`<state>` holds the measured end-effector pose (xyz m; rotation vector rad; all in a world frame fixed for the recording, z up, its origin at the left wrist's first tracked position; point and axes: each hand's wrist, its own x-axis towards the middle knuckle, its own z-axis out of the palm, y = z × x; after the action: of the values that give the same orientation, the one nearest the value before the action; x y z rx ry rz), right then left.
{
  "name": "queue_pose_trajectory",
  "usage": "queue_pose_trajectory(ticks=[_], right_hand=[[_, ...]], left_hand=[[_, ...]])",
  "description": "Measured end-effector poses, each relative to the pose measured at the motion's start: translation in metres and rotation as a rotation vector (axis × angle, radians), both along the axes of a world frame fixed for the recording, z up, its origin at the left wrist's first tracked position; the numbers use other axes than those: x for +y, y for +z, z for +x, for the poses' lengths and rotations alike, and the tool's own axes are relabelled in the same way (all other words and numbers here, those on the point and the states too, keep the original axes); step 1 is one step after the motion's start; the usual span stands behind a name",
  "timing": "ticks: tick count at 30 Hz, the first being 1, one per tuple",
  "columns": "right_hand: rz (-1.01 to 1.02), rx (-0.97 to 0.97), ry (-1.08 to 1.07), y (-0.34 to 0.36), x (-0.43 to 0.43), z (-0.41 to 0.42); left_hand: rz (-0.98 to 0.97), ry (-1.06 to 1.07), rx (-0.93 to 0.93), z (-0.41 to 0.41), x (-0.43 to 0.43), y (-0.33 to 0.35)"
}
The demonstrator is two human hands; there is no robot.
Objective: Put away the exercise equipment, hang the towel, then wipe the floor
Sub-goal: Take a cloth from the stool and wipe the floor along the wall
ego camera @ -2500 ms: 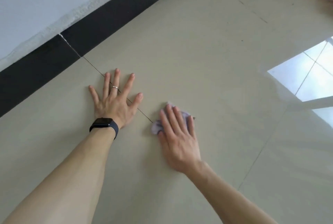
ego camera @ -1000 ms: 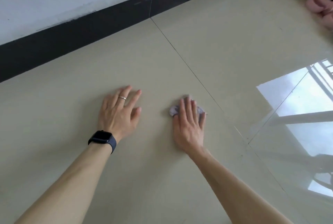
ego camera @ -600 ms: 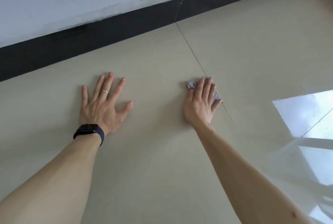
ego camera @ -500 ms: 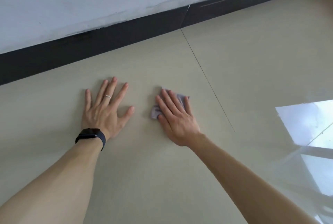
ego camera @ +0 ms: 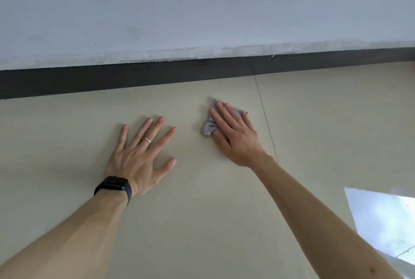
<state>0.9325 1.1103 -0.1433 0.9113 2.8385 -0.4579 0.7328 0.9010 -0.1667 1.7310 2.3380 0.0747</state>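
A small crumpled lilac-grey cloth [ego camera: 208, 128] lies on the beige tiled floor [ego camera: 202, 211], close to the wall. My right hand [ego camera: 235, 135] lies flat on it with straight fingers and presses it down; only the cloth's left and far edges show past the fingers. My left hand [ego camera: 141, 155], with a ring and a dark watch at the wrist, rests flat on the floor with fingers spread, a hand's width left of the cloth.
A dark skirting board [ego camera: 134, 76] runs along the foot of a white wall [ego camera: 202, 9] just beyond the hands. A thin tile joint [ego camera: 267, 121] passes right of my right hand. A bright window reflection [ego camera: 381, 222] shines at the lower right.
The view has swung up toward the wall. My right hand has slid the cloth farther from me and to the right, toward the tile joint. My left hand stays flat on the floor.
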Motion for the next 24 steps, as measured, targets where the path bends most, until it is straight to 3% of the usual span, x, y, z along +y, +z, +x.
queue_pose_trajectory(ticks=[1, 5, 7, 10, 14, 16, 18, 22, 24], right_hand=[[0.012, -0.011, -0.109, 0.0, 0.023, 0.006], [-0.042, -0.043, -0.933, 0.001, 0.103, -0.009], [0.003, -0.008, -1.101, -0.003, 0.103, -0.049], [0.061, 0.092, -0.932, -0.014, 0.053, -0.098], [-0.023, 0.069, -0.061, -0.01, -0.057, -0.083], [-0.034, 0.094, 0.097, -0.007, -0.053, -0.052], [0.005, 0.076, -0.051, -0.01, -0.026, -0.014], [0.006, -0.031, -0.764, -0.009, 0.026, 0.063], [-0.008, -0.008, -0.979, -0.011, 0.017, 0.053]], left_hand=[[0.006, -0.001, 0.004, 0.0, 0.0, 0.0], [0.019, 0.004, 0.029, -0.002, 0.001, 0.0], [0.032, 0.011, 0.043, -0.001, 0.001, -0.001], [0.024, 0.015, 0.037, -0.001, 0.002, 0.001], [-0.031, 0.032, 0.046, 0.0, 0.002, 0.002], [-0.051, 0.032, 0.055, 0.001, 0.003, 0.001], [-0.083, 0.025, 0.046, -0.001, 0.004, 0.002], [-0.086, 0.028, 0.023, 0.004, 0.0, 0.004], [-0.091, 0.037, 0.015, 0.002, 0.004, 0.005]])
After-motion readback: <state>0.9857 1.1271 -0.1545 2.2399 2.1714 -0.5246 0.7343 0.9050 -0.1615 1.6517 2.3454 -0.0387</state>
